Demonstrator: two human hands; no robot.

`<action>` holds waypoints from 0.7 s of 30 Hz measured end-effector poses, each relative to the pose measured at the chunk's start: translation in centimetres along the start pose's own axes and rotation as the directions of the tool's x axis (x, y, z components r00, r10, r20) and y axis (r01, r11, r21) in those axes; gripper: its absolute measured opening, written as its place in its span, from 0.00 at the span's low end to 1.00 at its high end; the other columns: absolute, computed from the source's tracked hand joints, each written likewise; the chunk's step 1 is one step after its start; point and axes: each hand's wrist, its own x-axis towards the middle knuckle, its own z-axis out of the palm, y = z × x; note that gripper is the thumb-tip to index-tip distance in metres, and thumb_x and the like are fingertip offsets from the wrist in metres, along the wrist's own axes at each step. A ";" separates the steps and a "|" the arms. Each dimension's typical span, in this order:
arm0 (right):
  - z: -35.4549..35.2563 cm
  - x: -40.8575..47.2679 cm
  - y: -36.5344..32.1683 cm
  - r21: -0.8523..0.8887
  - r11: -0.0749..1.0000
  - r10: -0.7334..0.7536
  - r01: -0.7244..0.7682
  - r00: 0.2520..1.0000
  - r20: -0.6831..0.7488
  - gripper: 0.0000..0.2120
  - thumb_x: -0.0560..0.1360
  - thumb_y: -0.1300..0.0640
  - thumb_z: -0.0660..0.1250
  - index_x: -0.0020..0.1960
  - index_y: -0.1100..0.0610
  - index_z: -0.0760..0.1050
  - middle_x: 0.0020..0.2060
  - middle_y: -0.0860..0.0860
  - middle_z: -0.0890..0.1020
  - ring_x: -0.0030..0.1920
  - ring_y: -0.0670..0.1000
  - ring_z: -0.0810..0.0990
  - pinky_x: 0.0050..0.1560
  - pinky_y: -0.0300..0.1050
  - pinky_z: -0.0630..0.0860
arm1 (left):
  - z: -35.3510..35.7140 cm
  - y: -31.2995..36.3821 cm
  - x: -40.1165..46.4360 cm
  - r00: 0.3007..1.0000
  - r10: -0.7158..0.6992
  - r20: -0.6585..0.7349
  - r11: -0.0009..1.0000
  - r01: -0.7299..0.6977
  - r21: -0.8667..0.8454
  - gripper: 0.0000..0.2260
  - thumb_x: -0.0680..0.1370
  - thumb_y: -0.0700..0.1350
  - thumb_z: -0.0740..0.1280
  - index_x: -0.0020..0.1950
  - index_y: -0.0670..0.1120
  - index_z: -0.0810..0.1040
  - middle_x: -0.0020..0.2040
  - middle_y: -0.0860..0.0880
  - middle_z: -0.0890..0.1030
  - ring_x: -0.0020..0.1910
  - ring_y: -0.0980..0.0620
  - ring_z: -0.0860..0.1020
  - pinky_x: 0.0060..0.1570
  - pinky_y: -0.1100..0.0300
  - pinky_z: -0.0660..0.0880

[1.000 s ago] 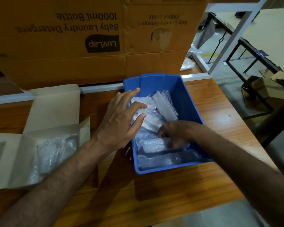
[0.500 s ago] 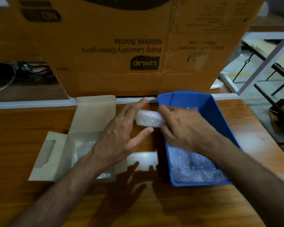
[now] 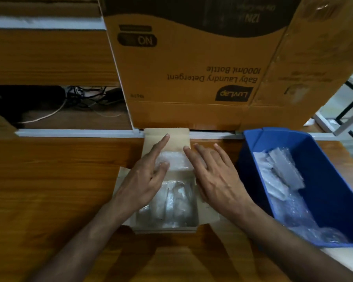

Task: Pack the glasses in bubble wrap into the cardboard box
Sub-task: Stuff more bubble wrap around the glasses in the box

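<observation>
Your wooden worktop [image 3: 49, 180], cables [image 3: 86, 98] in the gap beyond its far edge, your left hand [image 3: 145, 180] and right hand [image 3: 216, 178] with straight fingers flanking a bubble-wrapped glass [image 3: 174, 160] over the open cardboard box [image 3: 167, 228] mid-worktop, large detergent carton [image 3: 192, 78] behind, blue bin [image 3: 324, 180] of wrapped pieces at the right edge.

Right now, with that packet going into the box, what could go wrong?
1. The bubble-wrapped glasses packet sits between the left hand and right hand with mostly straight fingers; it could slip.
2. The small open cardboard box already holds wrapped packets; forcing another in might crush them or leave the lid flap unable to close.
</observation>
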 end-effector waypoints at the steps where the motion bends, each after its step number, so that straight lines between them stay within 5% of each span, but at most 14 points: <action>1: 0.6 -0.1 -0.5 -0.002 1.000 0.009 -0.009 1.000 0.010 0.34 0.80 0.54 0.64 0.82 0.59 0.55 0.74 0.63 0.68 0.74 0.61 0.68 0.78 0.61 0.55 | -0.2 -0.6 -0.1 0.999 -0.029 0.013 0.997 0.030 -0.073 0.26 0.85 0.51 0.59 0.80 0.67 0.53 0.74 0.68 0.64 0.66 0.66 0.70 0.67 0.55 0.73; 3: 1.6 0.0 -1.3 -0.006 1.000 0.020 -0.020 0.999 0.040 0.36 0.80 0.50 0.67 0.82 0.58 0.54 0.75 0.62 0.68 0.74 0.60 0.68 0.78 0.61 0.54 | -0.3 -1.7 -0.2 0.995 -0.090 0.045 0.966 0.098 -0.238 0.23 0.86 0.48 0.59 0.79 0.66 0.61 0.72 0.66 0.68 0.61 0.72 0.73 0.65 0.57 0.75; 9: 3.5 0.9 -3.2 -0.028 0.997 0.070 -0.068 0.995 0.069 0.39 0.73 0.48 0.77 0.78 0.54 0.63 0.67 0.57 0.77 0.66 0.57 0.76 0.73 0.56 0.63 | -0.2 -4.3 -0.4 0.971 -0.230 0.071 0.885 0.239 -0.399 0.16 0.86 0.44 0.59 0.66 0.64 0.74 0.63 0.64 0.77 0.50 0.56 0.81 0.47 0.62 0.77; 12: 4.0 1.6 -4.1 0.043 0.996 0.077 -0.079 0.995 0.056 0.32 0.76 0.49 0.71 0.77 0.55 0.66 0.65 0.57 0.78 0.63 0.57 0.77 0.65 0.55 0.73 | -0.3 -5.7 -0.5 0.950 -0.291 0.113 0.880 0.312 -0.359 0.15 0.83 0.52 0.65 0.69 0.63 0.74 0.67 0.56 0.77 0.56 0.55 0.80 0.52 0.61 0.79; 16: 4.7 2.2 -5.4 0.172 0.977 0.110 -0.123 0.990 0.082 0.29 0.80 0.43 0.59 0.78 0.53 0.63 0.69 0.56 0.75 0.66 0.54 0.73 0.67 0.52 0.70 | -0.9 -7.1 -0.6 0.943 -0.299 0.143 0.918 0.326 -0.227 0.23 0.79 0.56 0.70 0.74 0.60 0.71 0.70 0.59 0.73 0.67 0.58 0.73 0.64 0.54 0.75; 18: 5.4 2.1 -5.7 0.154 0.982 0.089 -0.107 0.989 0.120 0.33 0.79 0.39 0.61 0.79 0.52 0.61 0.70 0.56 0.74 0.68 0.55 0.72 0.69 0.53 0.69 | -0.9 -7.7 -0.6 0.936 -0.323 0.138 0.903 0.349 -0.250 0.20 0.78 0.57 0.71 0.69 0.64 0.74 0.68 0.58 0.76 0.64 0.56 0.77 0.63 0.50 0.78; 21: 6.7 2.3 -5.7 0.045 0.997 0.056 -0.064 0.985 0.165 0.37 0.76 0.49 0.72 0.80 0.52 0.60 0.69 0.60 0.75 0.67 0.59 0.75 0.68 0.56 0.72 | -0.5 -8.1 -0.5 0.923 -0.360 0.136 0.886 0.384 -0.258 0.14 0.80 0.51 0.71 0.62 0.66 0.75 0.62 0.55 0.80 0.58 0.54 0.81 0.58 0.48 0.81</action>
